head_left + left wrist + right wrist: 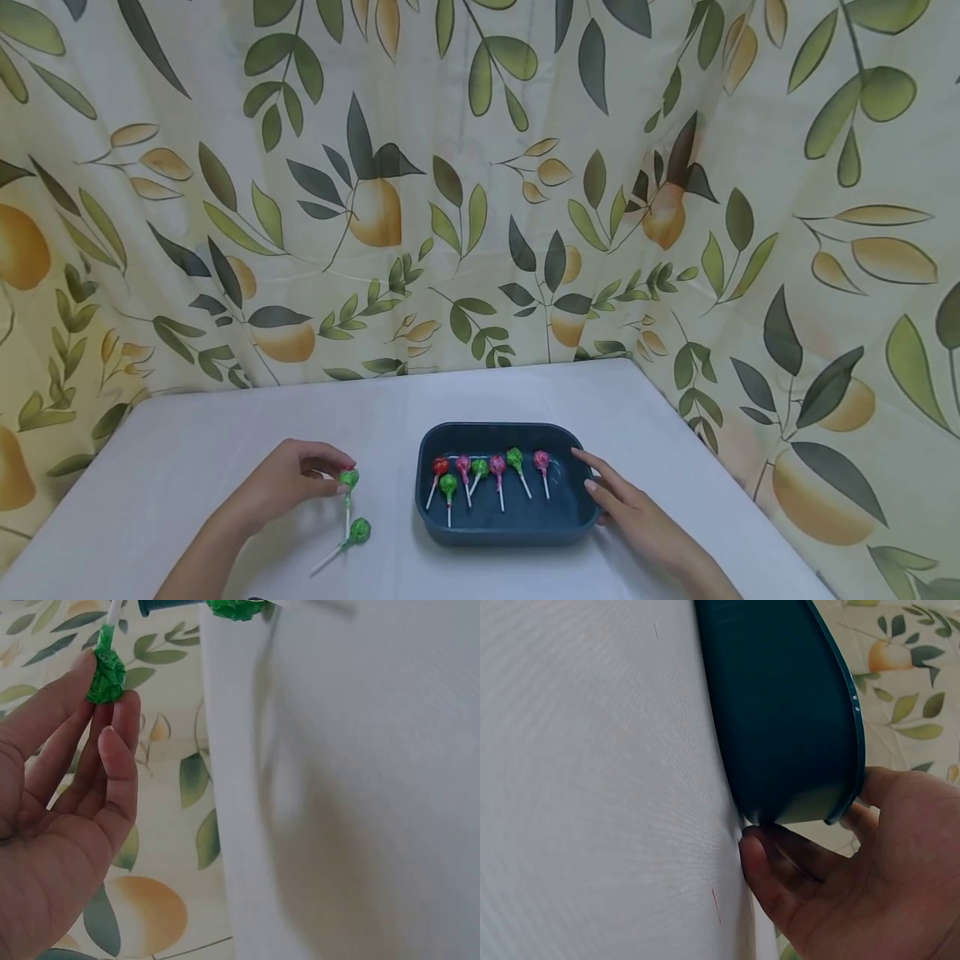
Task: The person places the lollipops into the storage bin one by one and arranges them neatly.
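My left hand (296,479) pinches a green-wrapped lollipop (348,478) by its head, thumb against fingertips, its white stick pointing toward me. In the left wrist view the same crinkled green wrapper (109,677) shows between the fingertips. A second green lollipop (361,531) lies on the white tabletop just below, its stick slanting to the lower left. My right hand (637,512) holds the right end of a dark blue tray (517,537), two fingertips over its rim. The right wrist view shows other fingers (759,859) curled low against the tray's outer wall.
Inside the tray several lollipops lie in a loose row, among them a red one (440,467), a pink one (542,461) and a green one (513,457). The white-covered table (300,408) ends at a leaf-and-fruit patterned curtain (465,250) behind and at the sides.
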Motion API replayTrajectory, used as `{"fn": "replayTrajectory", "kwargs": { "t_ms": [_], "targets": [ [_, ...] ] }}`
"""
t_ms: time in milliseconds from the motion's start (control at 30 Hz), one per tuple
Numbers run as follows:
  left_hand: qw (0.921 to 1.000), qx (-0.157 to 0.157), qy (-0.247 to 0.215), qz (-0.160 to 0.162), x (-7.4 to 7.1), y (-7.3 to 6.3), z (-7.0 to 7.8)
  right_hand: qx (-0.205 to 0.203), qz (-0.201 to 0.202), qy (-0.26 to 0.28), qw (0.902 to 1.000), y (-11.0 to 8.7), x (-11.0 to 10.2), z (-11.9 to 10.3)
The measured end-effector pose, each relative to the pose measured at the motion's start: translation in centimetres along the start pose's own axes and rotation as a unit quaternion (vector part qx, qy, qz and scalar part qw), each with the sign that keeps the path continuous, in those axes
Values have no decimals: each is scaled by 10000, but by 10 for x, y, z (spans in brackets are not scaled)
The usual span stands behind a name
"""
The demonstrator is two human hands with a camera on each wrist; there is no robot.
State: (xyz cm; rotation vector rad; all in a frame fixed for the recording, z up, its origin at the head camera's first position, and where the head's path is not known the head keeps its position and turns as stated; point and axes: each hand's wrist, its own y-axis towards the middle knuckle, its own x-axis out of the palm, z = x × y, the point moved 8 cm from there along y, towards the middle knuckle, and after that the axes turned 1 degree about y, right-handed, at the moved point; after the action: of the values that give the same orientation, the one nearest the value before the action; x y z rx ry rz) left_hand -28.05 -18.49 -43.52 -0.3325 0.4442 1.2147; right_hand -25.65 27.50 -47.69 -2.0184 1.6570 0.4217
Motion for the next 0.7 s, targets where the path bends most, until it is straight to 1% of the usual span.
{"fn": "replayTrajectory", "kwargs": {
  "t_ms": [100, 333, 533, 700],
  "targets": [
    [10000, 10, 5, 6, 1, 3, 5, -30, 3, -11, 10000, 0, 0, 0],
    [9999, -73, 78, -10, 5, 12, 14, -51, 40, -21, 10000, 0, -1, -2],
    [9997, -202, 112, 10, 11, 18, 21, -85, 16, 23, 10000, 0, 0, -1],
    [9997, -211, 99, 27, 17, 22, 27, -110, 12, 57, 9999, 0, 0, -2]
  ]
}}
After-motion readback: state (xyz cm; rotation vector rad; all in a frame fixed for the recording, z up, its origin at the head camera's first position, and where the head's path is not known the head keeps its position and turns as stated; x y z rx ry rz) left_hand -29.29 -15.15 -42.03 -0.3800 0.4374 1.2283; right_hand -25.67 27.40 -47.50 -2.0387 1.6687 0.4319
